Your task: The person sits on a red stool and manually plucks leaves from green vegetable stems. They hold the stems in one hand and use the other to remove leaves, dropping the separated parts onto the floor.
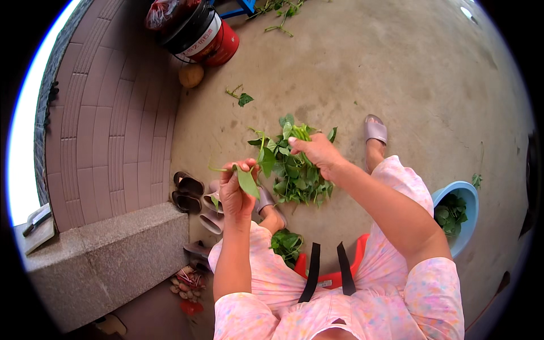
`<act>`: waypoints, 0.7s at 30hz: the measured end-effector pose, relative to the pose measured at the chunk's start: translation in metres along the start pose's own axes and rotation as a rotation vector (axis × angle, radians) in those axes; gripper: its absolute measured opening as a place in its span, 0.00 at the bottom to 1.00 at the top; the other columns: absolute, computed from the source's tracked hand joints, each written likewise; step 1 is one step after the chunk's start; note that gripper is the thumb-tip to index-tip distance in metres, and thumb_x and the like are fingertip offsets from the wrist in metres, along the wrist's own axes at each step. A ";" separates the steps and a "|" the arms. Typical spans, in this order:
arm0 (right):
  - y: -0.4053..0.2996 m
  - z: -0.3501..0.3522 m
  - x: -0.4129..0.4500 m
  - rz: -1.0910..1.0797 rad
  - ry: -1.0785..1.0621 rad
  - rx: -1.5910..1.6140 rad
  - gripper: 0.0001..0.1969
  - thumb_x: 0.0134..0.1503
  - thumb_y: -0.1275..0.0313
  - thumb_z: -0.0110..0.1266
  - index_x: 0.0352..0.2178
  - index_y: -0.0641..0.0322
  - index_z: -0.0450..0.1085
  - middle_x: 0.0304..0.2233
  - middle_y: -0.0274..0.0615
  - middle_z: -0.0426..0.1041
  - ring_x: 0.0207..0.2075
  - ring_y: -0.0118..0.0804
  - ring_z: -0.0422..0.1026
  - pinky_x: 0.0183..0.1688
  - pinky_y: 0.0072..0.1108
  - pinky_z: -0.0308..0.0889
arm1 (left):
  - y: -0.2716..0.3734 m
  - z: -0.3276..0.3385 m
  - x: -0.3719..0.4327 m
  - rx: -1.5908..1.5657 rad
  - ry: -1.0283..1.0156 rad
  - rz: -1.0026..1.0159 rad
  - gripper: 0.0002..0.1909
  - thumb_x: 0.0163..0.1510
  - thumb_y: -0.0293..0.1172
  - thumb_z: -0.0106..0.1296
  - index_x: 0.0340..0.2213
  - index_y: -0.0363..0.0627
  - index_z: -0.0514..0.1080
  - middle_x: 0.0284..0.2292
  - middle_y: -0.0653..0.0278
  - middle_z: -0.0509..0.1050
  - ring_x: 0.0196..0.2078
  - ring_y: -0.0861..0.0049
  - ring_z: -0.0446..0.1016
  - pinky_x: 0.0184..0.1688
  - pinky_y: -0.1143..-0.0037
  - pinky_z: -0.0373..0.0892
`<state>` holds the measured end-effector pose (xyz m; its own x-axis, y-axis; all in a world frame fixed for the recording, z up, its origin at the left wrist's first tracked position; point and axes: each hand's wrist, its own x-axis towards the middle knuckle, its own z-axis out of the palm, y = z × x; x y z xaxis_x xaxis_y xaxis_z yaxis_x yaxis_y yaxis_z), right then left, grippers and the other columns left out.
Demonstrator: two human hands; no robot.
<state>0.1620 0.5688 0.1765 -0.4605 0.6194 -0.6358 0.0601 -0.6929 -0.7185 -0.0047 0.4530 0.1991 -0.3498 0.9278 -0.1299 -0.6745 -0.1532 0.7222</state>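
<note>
Between my feet, a heap of leafy green vines (297, 178) lies on the concrete floor. My left hand (238, 182) is closed on a green vine stem with broad leaves (247, 182), held left of the heap. In my right hand (316, 153) is a bunch of green stems (301, 132), gripped above the heap. More green leaves (287, 245) lie on the floor by my left leg. A light blue basin (471, 208) holding green leaves stands to the right of my right leg.
A red stool (361, 246) is under me. Slippers (188, 193) lie beside the stone ledge (114, 255), which bears a knife on a board (38, 227). Farther off are a red and black bucket (221, 44), a round tan gourd or melon (191, 75) and a loose sprig (244, 99).
</note>
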 end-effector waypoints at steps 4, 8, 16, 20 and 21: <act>-0.004 0.006 -0.001 0.049 -0.048 0.117 0.14 0.44 0.62 0.56 0.21 0.64 0.67 0.21 0.36 0.67 0.24 0.27 0.65 0.25 0.18 0.60 | -0.005 0.017 -0.007 0.094 -0.155 0.013 0.06 0.45 0.24 0.50 0.28 0.43 0.69 0.26 0.59 0.70 0.34 0.65 0.67 0.41 0.67 0.63; -0.013 0.002 -0.004 0.022 -0.160 0.269 0.09 0.45 0.68 0.56 0.21 0.62 0.67 0.17 0.31 0.65 0.18 0.23 0.62 0.21 0.14 0.58 | -0.010 0.031 -0.005 0.243 -0.360 -0.106 0.05 0.43 0.27 0.51 0.26 0.40 0.71 0.23 0.57 0.71 0.34 0.65 0.67 0.41 0.69 0.62; -0.033 -0.006 0.002 -0.188 0.076 0.320 0.07 0.48 0.70 0.52 0.21 0.62 0.66 0.15 0.29 0.64 0.17 0.20 0.62 0.20 0.13 0.58 | 0.010 0.027 0.010 0.273 0.107 0.050 0.08 0.48 0.27 0.48 0.30 0.36 0.70 0.28 0.59 0.71 0.30 0.75 0.70 0.35 0.77 0.67; -0.028 -0.008 0.010 -0.503 0.096 0.135 0.07 0.49 0.70 0.50 0.22 0.64 0.65 0.17 0.29 0.66 0.19 0.19 0.59 0.23 0.14 0.58 | 0.006 0.009 0.015 0.736 0.380 0.138 0.06 0.44 0.27 0.53 0.27 0.37 0.72 0.22 0.71 0.69 0.22 0.88 0.63 0.23 0.88 0.57; -0.024 -0.006 0.013 -0.500 0.097 0.132 0.07 0.49 0.70 0.50 0.22 0.64 0.65 0.17 0.29 0.66 0.19 0.19 0.59 0.23 0.14 0.58 | 0.001 0.015 0.015 0.733 0.382 0.136 0.06 0.44 0.27 0.53 0.27 0.37 0.72 0.22 0.71 0.69 0.22 0.88 0.63 0.23 0.88 0.57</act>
<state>0.1605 0.5955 0.1838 -0.3200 0.9134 -0.2517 -0.2610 -0.3403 -0.9034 -0.0013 0.4720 0.2078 -0.6825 0.7182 -0.1358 -0.0633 0.1270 0.9899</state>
